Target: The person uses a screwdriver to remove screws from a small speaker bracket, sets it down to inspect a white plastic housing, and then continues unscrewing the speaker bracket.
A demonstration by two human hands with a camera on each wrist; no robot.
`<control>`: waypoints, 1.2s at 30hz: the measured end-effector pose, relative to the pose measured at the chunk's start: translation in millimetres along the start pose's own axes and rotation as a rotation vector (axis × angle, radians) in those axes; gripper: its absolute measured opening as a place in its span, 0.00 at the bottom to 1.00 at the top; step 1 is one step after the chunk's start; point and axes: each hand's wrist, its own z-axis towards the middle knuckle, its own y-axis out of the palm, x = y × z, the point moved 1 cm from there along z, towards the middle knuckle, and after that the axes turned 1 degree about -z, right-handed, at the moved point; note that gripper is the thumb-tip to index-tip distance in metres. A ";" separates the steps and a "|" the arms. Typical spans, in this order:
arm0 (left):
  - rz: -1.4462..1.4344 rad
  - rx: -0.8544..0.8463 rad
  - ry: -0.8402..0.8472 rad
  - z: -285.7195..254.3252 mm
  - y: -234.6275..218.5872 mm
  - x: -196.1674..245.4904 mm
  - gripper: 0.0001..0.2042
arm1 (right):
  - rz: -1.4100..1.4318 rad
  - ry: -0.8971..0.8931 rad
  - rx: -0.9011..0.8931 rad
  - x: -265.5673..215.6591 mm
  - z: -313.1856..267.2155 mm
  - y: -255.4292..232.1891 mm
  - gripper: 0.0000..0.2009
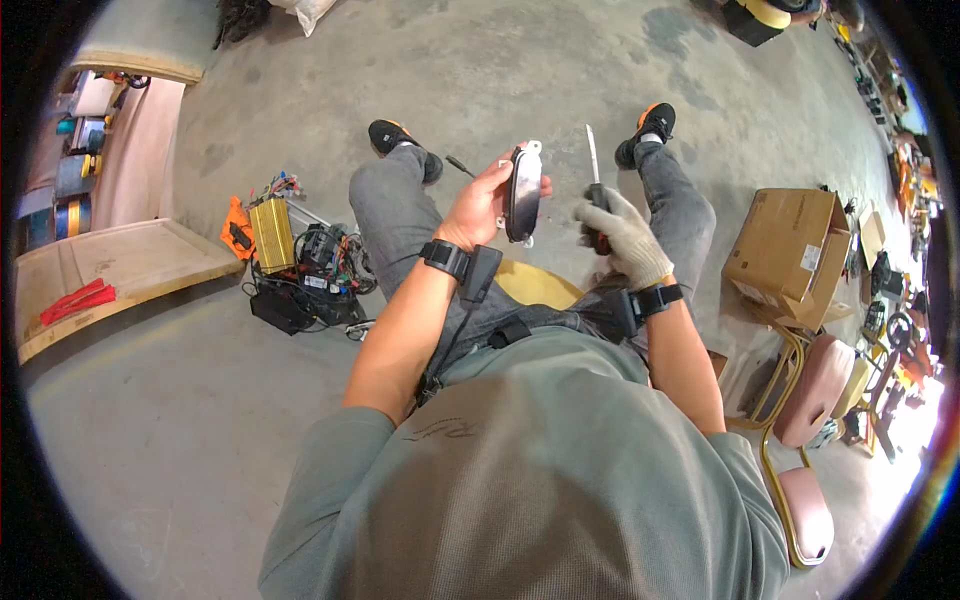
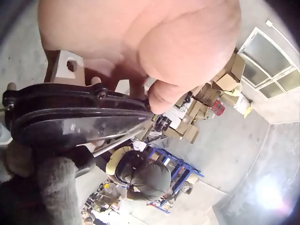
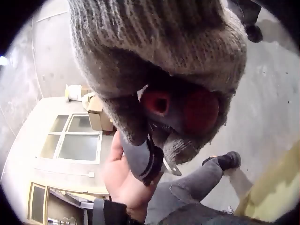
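Grey concrete floor (image 1: 520, 60), stained in patches, spreads around a seated person whose legs stretch forward in grey trousers and dark shoes with orange trim.

Between the knees, the left hand (image 1: 480, 205) is bare and holds a dark oval housing (image 1: 523, 195) upright, its fingers curled round the far edge and the thumb pressed on the near side. The housing is glossy black, narrow and elongated, with a pale metal bracket at its upper end that has a hole through it; the left wrist view shows small bolts along its rim and a scuffed sheen on its face.

Just to the right of those fingers, apart from the housing, the right hand (image 1: 625, 240) wears a grey knitted glove and is clenched round the red-and-black handle of a screwdriver (image 1: 595, 185), whose thin shaft points up and away from the body. The right wrist view shows the red handle end wrapped by the gloved fingers.

Well to the left of the fingers lies a heap of electronics and wiring (image 1: 300, 265), with a yellow finned box among it, beside a low wooden platform (image 1: 120, 265). Well to the right stands a cardboard box (image 1: 790, 250), with pink-cushioned chairs (image 1: 815, 400) nearer the body.
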 end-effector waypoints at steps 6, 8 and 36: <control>0.020 0.020 -0.084 5.3 -41.8 1.7 0.24 | -0.157 0.059 -0.019 -6.0 -11.6 -24.7 0.29; 0.086 0.037 -0.079 7.7 -50.2 -2.5 0.25 | -0.094 0.014 -0.024 -5.9 -14.7 -27.7 0.27; 0.525 0.057 -0.040 5.0 -52.3 -18.3 0.29 | 0.387 0.004 0.107 26.9 -5.9 -44.6 0.15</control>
